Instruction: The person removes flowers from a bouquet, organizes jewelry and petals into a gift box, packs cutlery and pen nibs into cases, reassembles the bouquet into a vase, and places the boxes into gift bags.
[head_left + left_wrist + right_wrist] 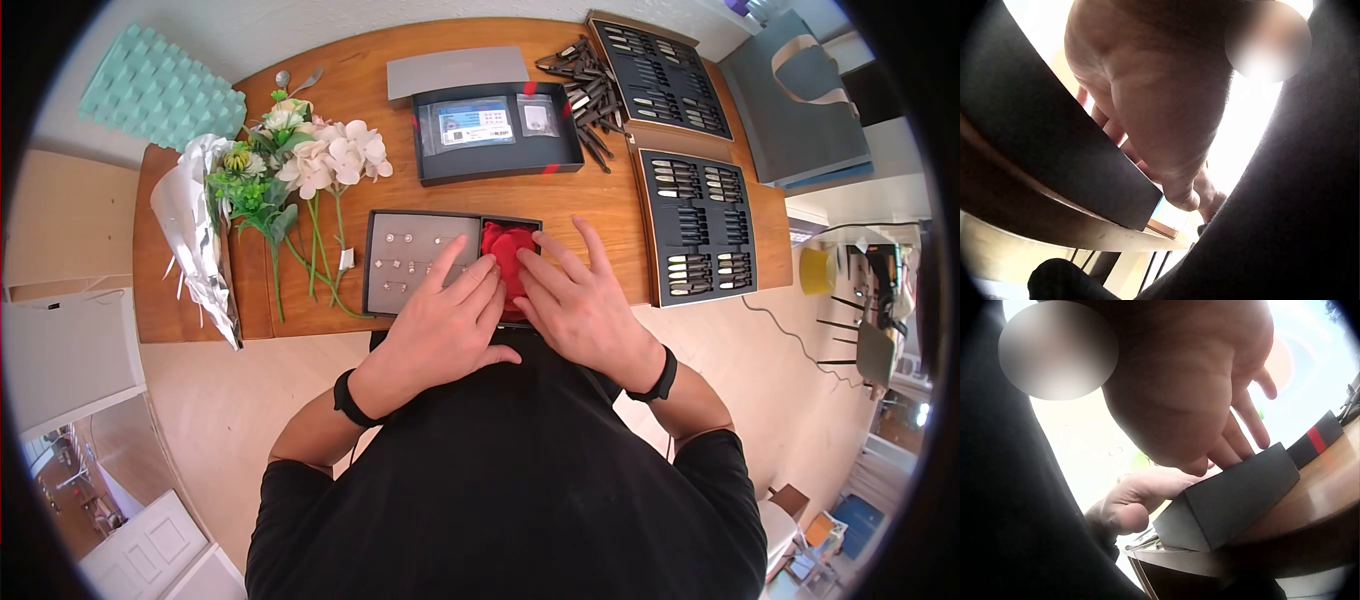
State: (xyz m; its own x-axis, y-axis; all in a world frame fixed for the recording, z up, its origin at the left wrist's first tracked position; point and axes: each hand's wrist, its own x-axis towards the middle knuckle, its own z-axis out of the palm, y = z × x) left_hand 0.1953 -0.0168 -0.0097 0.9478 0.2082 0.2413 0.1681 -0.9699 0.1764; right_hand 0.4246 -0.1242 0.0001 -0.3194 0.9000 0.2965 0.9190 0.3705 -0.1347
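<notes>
A shallow dark box (1241, 494) sits at the table's front edge. Its left part holds a grey insert (415, 225) with rows of small stud earrings (398, 238). In the right compartment lies a soft red cloth-like piece (508, 243), folded or bunched. My left hand (447, 328) reaches over the insert with fingertips on the red piece, thumb sticking out. From the other side my right hand (588, 312) touches the same piece with extended fingers, its outer fingers raised. The hands partly hide the piece and the box's front.
Behind stands a black box (500, 168) with packets inside and a grey lid (457, 72). Artificial flowers (335, 160) and silver foil (195, 215) lie left. Two trays (697, 225) of slim dark pieces stand right, near a loose pile (590, 95) of similar pieces.
</notes>
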